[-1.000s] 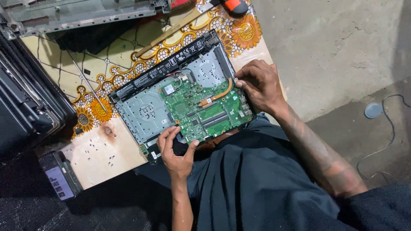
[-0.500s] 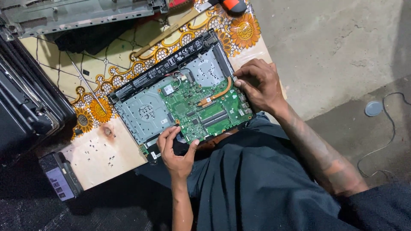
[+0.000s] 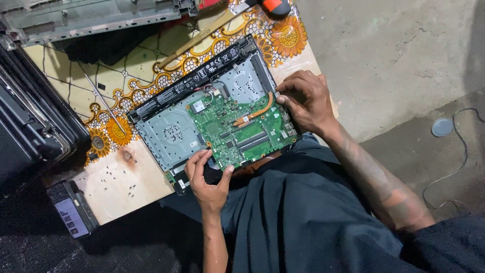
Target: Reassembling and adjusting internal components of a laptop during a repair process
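The opened laptop point(image 3: 212, 121) is lying diagonally across the person's lap and the patterned table's point(image 3: 116, 187) edge. The right hand point(image 3: 305, 103) is pinching at its right end; the left hand point(image 3: 207, 179) is gripping its near edge, fingers curled.

- Circuit board point(image 3: 232, 131): green, with a copper-coloured pipe point(image 3: 257, 114).
- Laptop base point(image 3: 169, 134): silver-grey; battery point(image 3: 194, 81) black.
- Tabletop point(image 3: 126, 60): cream, with orange-yellow sunflower and lattice print.
- Clothing point(image 3: 303, 212): dark grey.

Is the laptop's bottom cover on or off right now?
Off. The laptop lies bottom up with its green board, copper heat pipe and battery exposed.
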